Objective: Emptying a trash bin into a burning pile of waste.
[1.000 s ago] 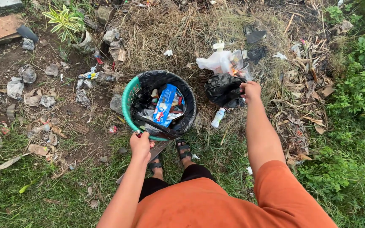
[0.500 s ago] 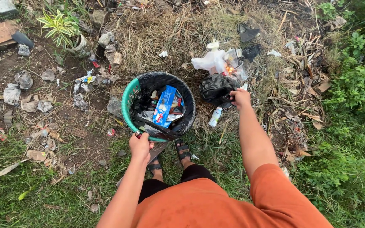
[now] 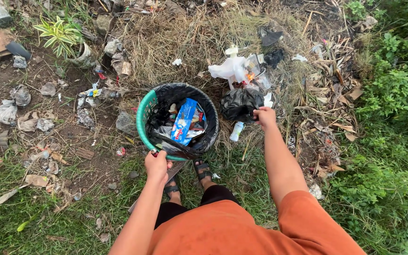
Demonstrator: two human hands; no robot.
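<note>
Head view showed the left hand (image 3: 157,164) closed on the near rim of the green bin (image 3: 141,118), fingers curled over the edge; a small object pinched in that hand was too small to identify. The bin stood upright on the grass, lined with a black liner (image 3: 209,127) and part-filled with wrappers, a blue-and-white packet (image 3: 183,121) uppermost. The right hand (image 3: 263,116) was extended to the black plastic bag (image 3: 240,103) lying just beside the bin on its right, fingers bunched at the bag's near edge; whether they actually gripped the film could not be told. A small flame (image 3: 250,75) burned in the white plastic litter (image 3: 230,70) touching the bag's far side. A small white bottle (image 3: 236,131) lay between bag and bin.

Judgement: the right hand was best kept on the bag's near edge, away from the flame, with the sleeve clear. The left-hand grip served to steady the bin against tipping.
</note>
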